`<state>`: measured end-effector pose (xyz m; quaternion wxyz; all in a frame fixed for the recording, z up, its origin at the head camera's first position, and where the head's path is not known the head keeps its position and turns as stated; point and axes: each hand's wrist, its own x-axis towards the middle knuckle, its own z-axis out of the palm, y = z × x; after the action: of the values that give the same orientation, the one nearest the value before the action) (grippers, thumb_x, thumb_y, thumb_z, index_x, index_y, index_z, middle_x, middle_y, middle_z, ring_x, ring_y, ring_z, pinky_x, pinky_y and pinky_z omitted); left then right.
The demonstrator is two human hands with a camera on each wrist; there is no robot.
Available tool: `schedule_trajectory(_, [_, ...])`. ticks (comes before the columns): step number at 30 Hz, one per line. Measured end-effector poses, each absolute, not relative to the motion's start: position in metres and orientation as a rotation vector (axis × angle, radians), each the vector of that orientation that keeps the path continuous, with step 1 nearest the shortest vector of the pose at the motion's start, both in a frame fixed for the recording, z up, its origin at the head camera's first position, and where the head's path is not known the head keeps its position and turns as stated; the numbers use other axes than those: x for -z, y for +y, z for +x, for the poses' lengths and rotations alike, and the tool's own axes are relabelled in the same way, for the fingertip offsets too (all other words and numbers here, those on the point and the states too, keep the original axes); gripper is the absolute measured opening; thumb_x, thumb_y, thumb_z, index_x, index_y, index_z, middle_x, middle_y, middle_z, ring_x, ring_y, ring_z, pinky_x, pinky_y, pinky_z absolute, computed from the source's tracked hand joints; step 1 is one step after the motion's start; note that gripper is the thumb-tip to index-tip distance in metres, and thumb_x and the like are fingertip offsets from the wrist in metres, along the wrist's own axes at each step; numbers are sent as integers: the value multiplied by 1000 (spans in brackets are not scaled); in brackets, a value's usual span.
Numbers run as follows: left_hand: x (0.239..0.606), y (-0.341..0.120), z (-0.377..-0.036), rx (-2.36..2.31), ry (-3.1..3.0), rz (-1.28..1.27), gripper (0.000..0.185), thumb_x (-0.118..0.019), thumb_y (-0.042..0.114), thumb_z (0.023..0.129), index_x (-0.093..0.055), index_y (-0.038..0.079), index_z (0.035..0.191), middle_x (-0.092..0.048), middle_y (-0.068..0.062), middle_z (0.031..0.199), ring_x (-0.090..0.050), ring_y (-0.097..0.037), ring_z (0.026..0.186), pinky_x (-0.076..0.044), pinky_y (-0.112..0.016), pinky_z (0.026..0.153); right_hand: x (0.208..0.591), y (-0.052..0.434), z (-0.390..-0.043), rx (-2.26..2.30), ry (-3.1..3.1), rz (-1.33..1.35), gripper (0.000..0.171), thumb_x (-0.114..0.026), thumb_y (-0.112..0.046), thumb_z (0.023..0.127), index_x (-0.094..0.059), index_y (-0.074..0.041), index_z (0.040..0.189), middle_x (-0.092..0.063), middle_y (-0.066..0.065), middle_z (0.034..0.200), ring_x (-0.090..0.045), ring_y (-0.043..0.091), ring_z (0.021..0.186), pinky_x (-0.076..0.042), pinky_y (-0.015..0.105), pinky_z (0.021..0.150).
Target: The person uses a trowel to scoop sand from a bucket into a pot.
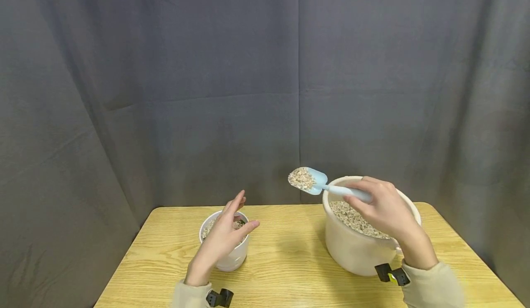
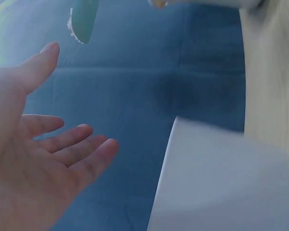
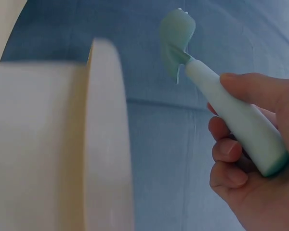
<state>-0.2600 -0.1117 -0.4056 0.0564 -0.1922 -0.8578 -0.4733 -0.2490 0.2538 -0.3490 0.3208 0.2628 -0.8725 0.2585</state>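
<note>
A: Currently, two containers on the tabletop (image 1: 290,262): one small white pot (image 1: 232,257), one large cream pot (image 1: 352,248), both holding gravel.

B: Right hand (image 1: 387,213) grips one blue scoop (image 1: 314,181), loaded, held above the large pot's left rim. Left hand (image 1: 225,234) hovers over the small pot, fingers straight, partly blocking it. Grey curtain (image 1: 207,91) behind.

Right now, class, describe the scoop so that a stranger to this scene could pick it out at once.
Start at the wooden table and find the large cream pot on its right side. Just above that pot's rim, the right hand holds the scoop by its handle. It is the only pale blue thing, heaped with gravel, unlike the small white pot opposite.
</note>
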Motion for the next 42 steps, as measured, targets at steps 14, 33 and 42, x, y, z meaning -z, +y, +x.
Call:
schedule_trajectory(14, [422,-173,-254,1250,-2510,-366,83,-73,35,89,-28,9,154,-40,-17,149,-48,-39,126,-43,-53,102,372,182,-271,-791,-2245,886,12,-77,-10,81,-74,-9,93,-58,-10,76,-48,5,62,-42,22,53])
schedule_trajectory(33, [465,-205,-260,1511,-2598,-335,94,-79,28,84,-22,-1,153,-27,-24,154,-30,-38,140,-39,-50,107,425,103,-285,-790,-2369,947,6,-76,-15,82,-73,-14,87,-55,-11,75,-47,5,63,-43,21,55])
schedule_trajectory(42, [475,-203,-263,1622,-2588,-324,101,-82,23,81,-17,-2,154,-21,-27,155,-33,-43,136,-40,-47,106,436,83,-281,-795,-2401,929,3,-74,-14,82,-71,-13,81,-56,-8,74,-48,6,63,-43,22,55])
